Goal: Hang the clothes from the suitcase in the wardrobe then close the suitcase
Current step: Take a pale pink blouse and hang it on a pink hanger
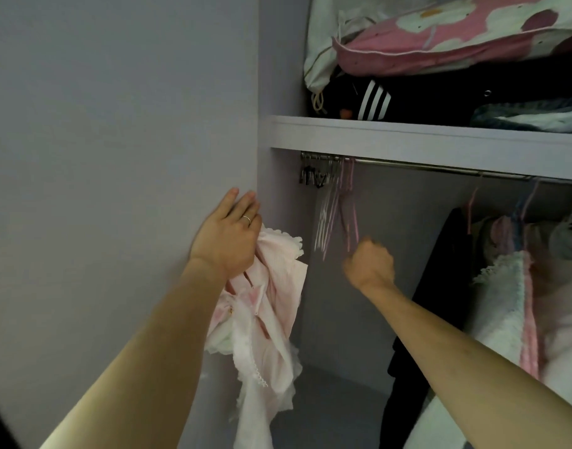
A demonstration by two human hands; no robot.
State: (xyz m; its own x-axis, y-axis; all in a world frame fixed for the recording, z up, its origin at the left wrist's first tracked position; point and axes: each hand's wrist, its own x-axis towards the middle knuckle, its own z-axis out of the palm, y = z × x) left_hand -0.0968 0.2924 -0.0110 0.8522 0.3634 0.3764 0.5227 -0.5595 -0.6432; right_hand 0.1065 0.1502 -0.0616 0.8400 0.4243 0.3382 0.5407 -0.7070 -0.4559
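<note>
My left hand (228, 236) holds a pale pink lace-trimmed garment (262, 319), which hangs down from under the palm. Its fingers lie straight against the front edge of the wardrobe's left side wall (116, 124). My right hand (370, 262) is blurred and curled into a fist at the lower end of a bunch of empty pink and white hangers (338, 215), and it seems to grip a pink one. The hangers hang at the left end of the metal rail (440, 166). The suitcase is out of view.
Clothes hang on the rail's right part: a black garment (440, 270) and a white and pink knitted piece (511, 303). The shelf (407, 134) above carries folded dark clothes and floral bedding (456, 30). Open space lies between the empty hangers and the black garment.
</note>
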